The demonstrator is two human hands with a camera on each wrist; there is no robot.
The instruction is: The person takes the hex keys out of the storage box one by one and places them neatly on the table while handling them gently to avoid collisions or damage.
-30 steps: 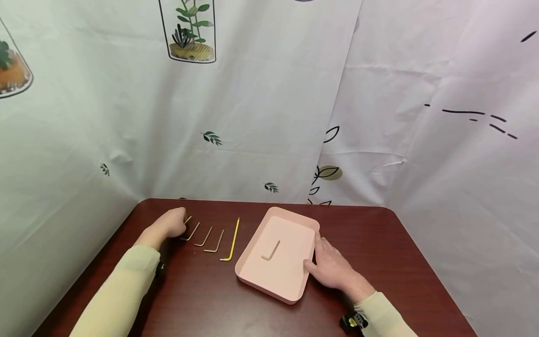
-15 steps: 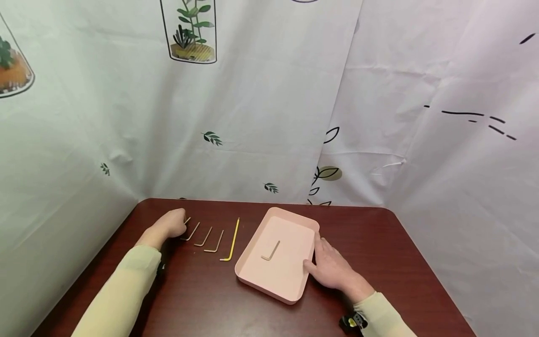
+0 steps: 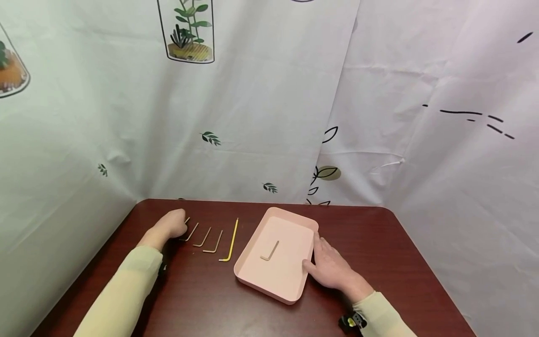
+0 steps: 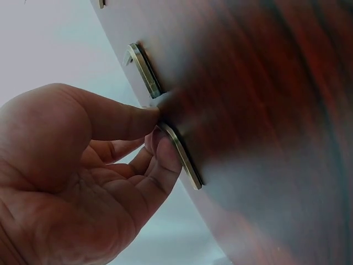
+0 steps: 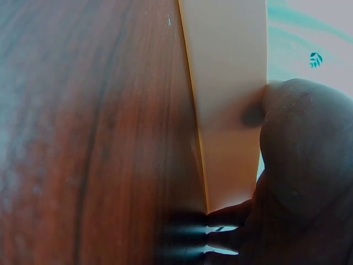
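At the far left of the table, my left hand (image 3: 171,223) pinches a hex key (image 4: 182,154) between thumb and fingers, close against the tabletop. The fingers hide part of that key. Beside it on the right lie several other hex keys in a row: brass-coloured ones (image 3: 217,242) and a longer yellow one (image 3: 232,243). A pink tray (image 3: 286,276) stands right of the row, tilted in angle, with one hex key (image 3: 271,251) inside. My right hand (image 3: 332,266) holds the tray's right wall, thumb over the rim and fingers along the outside.
The dark red wooden table (image 3: 202,299) ends at a back edge against a white printed curtain (image 3: 261,103). More curtain hangs at the left and right sides. A black wrist device (image 3: 353,322) sits at my right sleeve.
Nearly still: the left hand stays at the leftmost hex key with a very slight shift. The right hand, tray and other keys keep their places.
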